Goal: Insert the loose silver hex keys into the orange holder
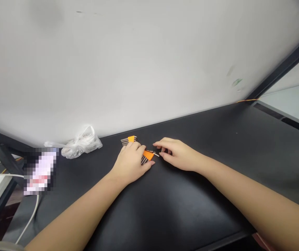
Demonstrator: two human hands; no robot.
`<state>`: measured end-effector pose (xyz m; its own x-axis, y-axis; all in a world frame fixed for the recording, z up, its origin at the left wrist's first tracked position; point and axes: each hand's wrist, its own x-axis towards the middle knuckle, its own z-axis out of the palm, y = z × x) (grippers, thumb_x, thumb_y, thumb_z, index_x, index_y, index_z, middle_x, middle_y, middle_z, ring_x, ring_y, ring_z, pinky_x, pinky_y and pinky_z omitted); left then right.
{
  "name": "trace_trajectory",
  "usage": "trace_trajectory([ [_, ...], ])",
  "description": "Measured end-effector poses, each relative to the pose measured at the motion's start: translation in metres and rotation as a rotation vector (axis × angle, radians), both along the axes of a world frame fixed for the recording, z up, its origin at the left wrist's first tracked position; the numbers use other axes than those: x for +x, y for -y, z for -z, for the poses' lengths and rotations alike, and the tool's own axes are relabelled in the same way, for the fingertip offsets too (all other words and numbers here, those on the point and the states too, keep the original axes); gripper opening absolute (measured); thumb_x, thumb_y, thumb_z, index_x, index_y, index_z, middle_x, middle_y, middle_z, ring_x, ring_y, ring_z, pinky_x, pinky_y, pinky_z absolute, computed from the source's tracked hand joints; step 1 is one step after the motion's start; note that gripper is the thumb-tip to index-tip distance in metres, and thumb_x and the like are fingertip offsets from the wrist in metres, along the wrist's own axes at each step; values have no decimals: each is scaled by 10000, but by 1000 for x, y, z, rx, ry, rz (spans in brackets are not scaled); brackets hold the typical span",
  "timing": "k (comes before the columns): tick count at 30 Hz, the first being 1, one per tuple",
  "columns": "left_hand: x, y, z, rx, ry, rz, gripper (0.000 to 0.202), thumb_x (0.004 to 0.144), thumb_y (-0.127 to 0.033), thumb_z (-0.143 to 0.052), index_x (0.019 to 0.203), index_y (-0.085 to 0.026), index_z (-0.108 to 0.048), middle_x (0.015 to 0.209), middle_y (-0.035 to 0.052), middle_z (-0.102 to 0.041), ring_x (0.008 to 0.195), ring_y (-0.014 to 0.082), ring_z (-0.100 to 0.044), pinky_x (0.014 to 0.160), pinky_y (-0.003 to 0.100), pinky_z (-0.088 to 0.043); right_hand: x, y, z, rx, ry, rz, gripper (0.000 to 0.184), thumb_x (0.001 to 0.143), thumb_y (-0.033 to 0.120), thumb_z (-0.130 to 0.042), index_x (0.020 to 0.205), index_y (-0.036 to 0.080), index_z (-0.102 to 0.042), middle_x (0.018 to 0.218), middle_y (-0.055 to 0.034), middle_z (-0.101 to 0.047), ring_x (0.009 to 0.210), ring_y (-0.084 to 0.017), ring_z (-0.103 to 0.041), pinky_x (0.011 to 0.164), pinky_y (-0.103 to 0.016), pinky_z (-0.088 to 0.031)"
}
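Our left hand (130,162) lies over an orange-clipped hex key set (147,156), though we cannot tell whether it grips. Our right hand (177,154) curls narrowly just beside that set's protruding key. A second key bundle (127,140) sits just beyond; a crumpled plastic bag (83,143) lies upper left on the black desk (191,132).

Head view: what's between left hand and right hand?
The orange holder of a hex key set lies between the left hand and right hand, shown in the head view.
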<state>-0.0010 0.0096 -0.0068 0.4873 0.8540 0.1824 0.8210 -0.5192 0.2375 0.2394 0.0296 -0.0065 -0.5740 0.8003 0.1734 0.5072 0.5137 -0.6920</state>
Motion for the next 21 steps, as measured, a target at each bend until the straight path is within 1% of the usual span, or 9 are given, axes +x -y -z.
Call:
trace_trajectory([
  [2,0,-1,2,-1,9,-38,382,859,-521,-702,1062,-199,-660,1011,107,-640,1023,308,-601,883,445,-502,1,-3,4,-1,13,-10,394,905,162,-557,1275,240,-667,1138,-73,-667,946,-189,-648,846,-334,-547],
  [5,2,1,3,-23,55,-50,279,878,-420,-688,1060,-211,-655,1015,91,-650,1024,290,-603,894,432,-496,-3,-5,9,17,19,-13,352,917,179,-556,1242,236,-679,1097,-70,-668,950,-190,-639,851,-331,-532],
  [7,3,1,4,-42,98,-78,295,850,-382,-712,1092,-225,-651,1049,87,-655,1064,295,-597,903,431,-490,-7,-4,12,37,26,-1,332,923,184,-553,1222,240,-684,1061,-68,-671,955,-194,-630,845,-331,-521],
  [10,4,1,6,-75,138,-151,339,797,-393,-754,1076,-230,-651,1059,89,-663,1077,309,-597,883,434,-485,-14,-1,17,74,47,28,299,932,196,-554,1197,239,-685,1024,-64,-672,967,-200,-616,847,-334,-500],
  [13,5,1,9,-98,157,-205,346,752,-390,-775,1026,-227,-641,1040,90,-674,1036,314,-613,852,432,-477,-21,2,18,109,75,51,235,963,263,-556,1157,236,-686,981,-54,-670,928,-194,-608,846,-338,-478],
  [16,9,4,9,-98,170,-246,323,723,-332,-773,977,-225,-606,1007,84,-680,1008,318,-630,822,420,-476,-26,6,16,160,125,20,233,985,375,-561,1123,227,-676,958,-49,-665,898,-191,-600,859,-347,-452],
  [18,13,8,5,-116,187,-224,298,751,-263,-726,1005,-226,-574,982,73,-683,961,295,-652,792,392,-485,-28,8,16,216,183,5,267,1000,426,-535,1074,205,-666,950,-60,-659,896,-197,-592,860,-352,-438],
  [21,20,15,0,-141,198,-146,269,834,-182,-613,1085,-229,-531,920,53,-683,843,247,-673,729,343,-489,-32,10,20,294,278,17,305,1041,406,-446,1007,174,-641,933,-82,-658,879,-207,-585,837,-355,-427],
])
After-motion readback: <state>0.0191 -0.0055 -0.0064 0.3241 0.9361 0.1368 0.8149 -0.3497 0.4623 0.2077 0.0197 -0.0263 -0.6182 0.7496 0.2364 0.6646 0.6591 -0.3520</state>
